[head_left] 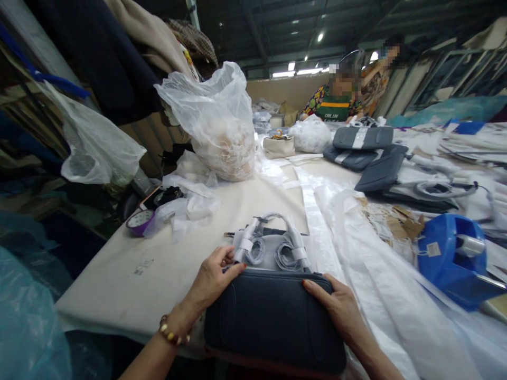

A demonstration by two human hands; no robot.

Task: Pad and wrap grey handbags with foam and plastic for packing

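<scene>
A dark navy handbag is at the near edge of the table, right in front of me. Its wrapped handle stands up behind the top edge, with coiled straps in clear film on either side. My left hand grips the bag's upper left corner, thumb on the top edge and fingers curled beside the handle's left end. At the upper right corner, my right hand holds the bag, thumb across the front; its other fingers are mostly hidden behind.
A blue tape dispenser stands at the right. Further back lie stacked dark bags. A large plastic sack and a purple tape roll sit at the left. White plastic sheeting runs along the table. Another person is across it.
</scene>
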